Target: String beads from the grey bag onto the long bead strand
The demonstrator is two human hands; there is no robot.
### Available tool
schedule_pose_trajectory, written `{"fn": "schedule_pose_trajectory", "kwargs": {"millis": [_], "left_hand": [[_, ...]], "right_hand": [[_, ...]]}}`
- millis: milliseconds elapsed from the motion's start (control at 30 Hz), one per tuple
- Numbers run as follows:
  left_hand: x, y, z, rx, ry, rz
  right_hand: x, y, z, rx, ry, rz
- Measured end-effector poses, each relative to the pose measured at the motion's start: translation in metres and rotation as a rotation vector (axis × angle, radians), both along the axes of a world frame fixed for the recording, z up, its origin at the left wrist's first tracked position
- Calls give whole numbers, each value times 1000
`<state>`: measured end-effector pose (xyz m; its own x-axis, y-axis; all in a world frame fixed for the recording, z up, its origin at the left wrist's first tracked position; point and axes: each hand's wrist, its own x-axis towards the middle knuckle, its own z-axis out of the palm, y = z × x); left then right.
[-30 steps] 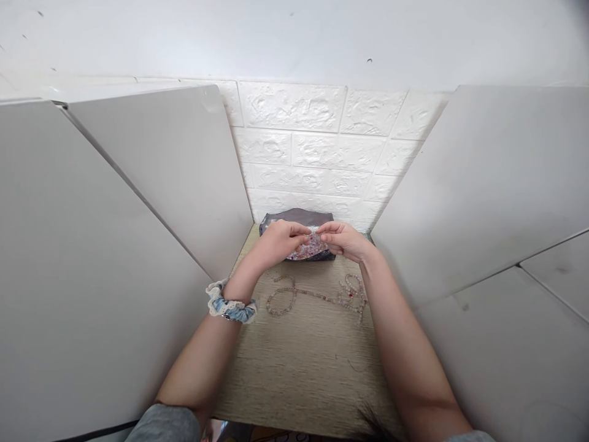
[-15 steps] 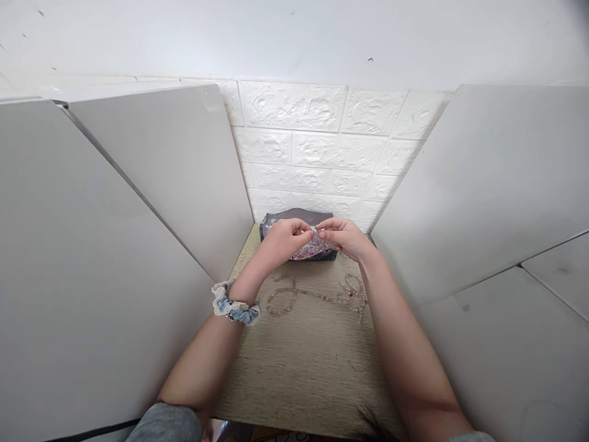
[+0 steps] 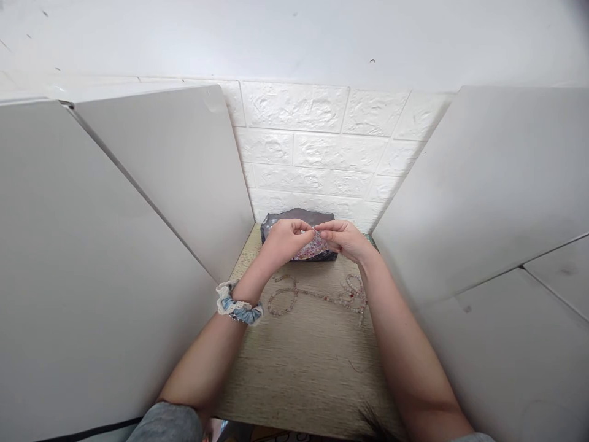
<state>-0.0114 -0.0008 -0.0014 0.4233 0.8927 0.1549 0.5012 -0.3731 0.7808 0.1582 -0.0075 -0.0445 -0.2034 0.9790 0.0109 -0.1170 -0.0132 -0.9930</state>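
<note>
My left hand [image 3: 288,239] and my right hand [image 3: 345,238] meet over a dark grey bag [image 3: 301,215] at the back of the table. The thumb and finger of each hand are pinched together, fingertips almost touching. Whatever sits between them is too small to make out. Beneath the fingers, many small pink and clear beads [image 3: 315,247] show in the bag's opening. A string of pale beads [image 3: 317,296] lies on the table in front of the bag, looped at both ends, with a few red beads at its right part.
White panels stand left [image 3: 156,153] and right [image 3: 483,184] of the narrow wooden table [image 3: 299,362], close to my forearms. A white brick-patterned wall [image 3: 317,147] rises behind the bag. A thin dark thread [image 3: 353,366] lies near the right forearm. A blue scrunchie [image 3: 239,305] circles my left wrist.
Both hands stay pinched over the bag, with only a slight shift of the fingers. The whole view has moved slightly. The bead string lies as before.
</note>
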Motion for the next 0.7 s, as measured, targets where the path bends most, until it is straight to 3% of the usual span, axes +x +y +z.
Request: {"fn": "schedule_pose_trajectory", "kwargs": {"millis": [700], "left_hand": [[1, -1, 3, -64, -33, 2]], "right_hand": [[-5, 3, -5, 26, 7, -34]]}}
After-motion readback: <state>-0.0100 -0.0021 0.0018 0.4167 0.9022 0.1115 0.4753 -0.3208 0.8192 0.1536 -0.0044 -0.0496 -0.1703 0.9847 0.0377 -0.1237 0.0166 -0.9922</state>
